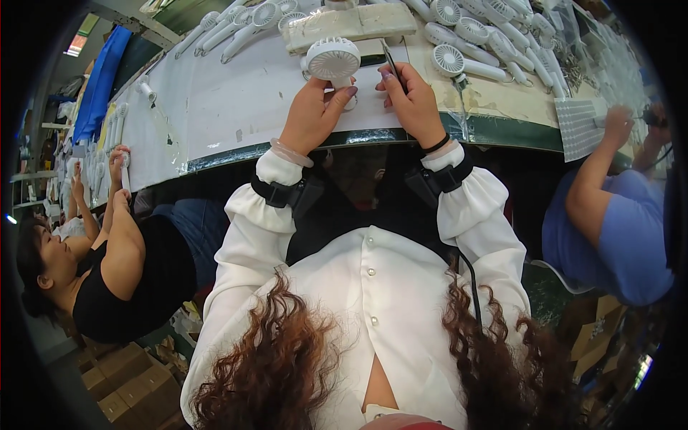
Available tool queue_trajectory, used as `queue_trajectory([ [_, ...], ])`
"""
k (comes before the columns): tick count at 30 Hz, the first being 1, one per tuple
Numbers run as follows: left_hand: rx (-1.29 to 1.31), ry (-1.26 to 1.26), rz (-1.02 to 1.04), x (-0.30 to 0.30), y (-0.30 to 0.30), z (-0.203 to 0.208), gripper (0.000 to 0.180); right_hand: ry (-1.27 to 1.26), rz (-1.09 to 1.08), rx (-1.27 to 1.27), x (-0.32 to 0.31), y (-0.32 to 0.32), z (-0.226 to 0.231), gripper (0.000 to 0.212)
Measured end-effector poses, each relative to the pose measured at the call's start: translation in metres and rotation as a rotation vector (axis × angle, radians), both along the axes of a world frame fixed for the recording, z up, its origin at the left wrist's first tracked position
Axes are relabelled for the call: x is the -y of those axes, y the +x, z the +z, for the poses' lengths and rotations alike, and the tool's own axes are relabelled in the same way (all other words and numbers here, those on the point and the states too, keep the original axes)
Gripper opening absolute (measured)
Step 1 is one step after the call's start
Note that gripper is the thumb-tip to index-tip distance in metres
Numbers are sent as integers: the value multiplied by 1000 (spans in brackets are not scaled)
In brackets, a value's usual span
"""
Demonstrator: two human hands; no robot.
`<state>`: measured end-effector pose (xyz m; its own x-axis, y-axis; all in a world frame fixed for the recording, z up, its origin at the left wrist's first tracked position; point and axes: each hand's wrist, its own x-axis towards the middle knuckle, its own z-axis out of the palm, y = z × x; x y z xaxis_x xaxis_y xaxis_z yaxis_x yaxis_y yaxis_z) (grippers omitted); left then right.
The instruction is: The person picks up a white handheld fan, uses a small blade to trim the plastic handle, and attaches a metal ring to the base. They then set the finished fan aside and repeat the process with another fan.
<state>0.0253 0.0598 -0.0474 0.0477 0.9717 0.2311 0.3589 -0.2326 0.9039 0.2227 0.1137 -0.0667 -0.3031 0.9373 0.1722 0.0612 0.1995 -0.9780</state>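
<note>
A white handheld fan [334,59] with a round grille is upright in my left hand [314,113], whose fingers and thumb close around its handle. My right hand [414,102] is just to the right, pinching a slim dark pointed tool [391,61] that looks like tweezers. The tool's tip points away from me, apart from the fan. Beyond the hands lies a pale wrapped block [351,27], with a small dark flat piece [372,60] at its near edge. Part of the fan's handle is hidden behind my left fingers.
Several white fans [473,32] are piled at the far right, and more fans [247,25] lie at the far left. A white sheet [215,107] covers the worktable. Co-workers sit at both sides. Cardboard boxes [136,380] stand low at the left.
</note>
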Motion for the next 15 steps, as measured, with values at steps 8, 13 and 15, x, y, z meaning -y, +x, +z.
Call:
queue_trajectory([
  [8, 33, -18, -25, 2, 1, 3, 36, 17, 5, -10, -1, 1, -2, 23],
  [13, 6, -6, -34, 2, -2, 0, 36, 16, 3, -13, 0, 1, -2, 23],
  [15, 2, -18, -28, 3, -2, 1, 37, 14, 6, -9, 1, 1, 0, 23],
])
